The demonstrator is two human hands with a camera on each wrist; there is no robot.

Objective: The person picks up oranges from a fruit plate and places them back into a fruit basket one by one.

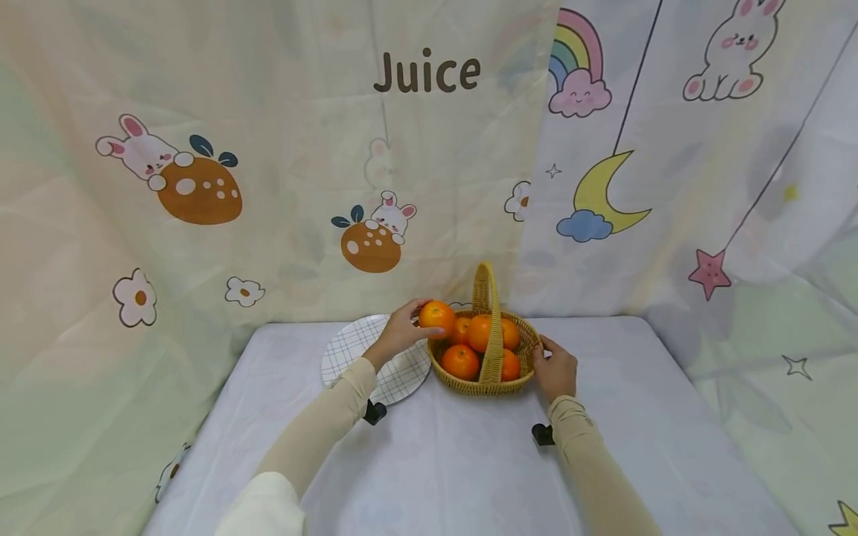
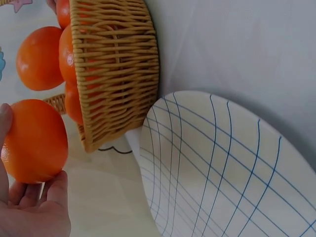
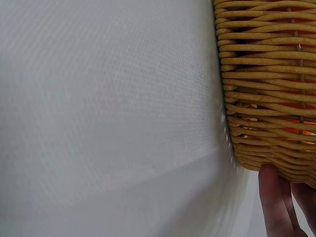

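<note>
In the head view my left hand (image 1: 399, 332) grips an orange (image 1: 439, 317) between thumb and fingers, raised at the left rim of a wicker basket (image 1: 479, 388). The left wrist view shows this orange (image 2: 35, 140) beside the basket (image 2: 118, 64), with fingertips at its underside. Several more oranges (image 1: 459, 362) lie in the basket, partly hidden behind its arched handle (image 1: 494, 335). My right hand (image 1: 556, 368) holds the basket's right end at the rim. Its fingers (image 3: 272, 197) press against the woven side in the right wrist view.
A white plate with a blue grid pattern (image 1: 345, 356) lies left of the basket, partly behind my left forearm. The table (image 1: 469, 461) has a white cloth. A printed curtain (image 1: 302, 260) hangs along the back edge and both sides.
</note>
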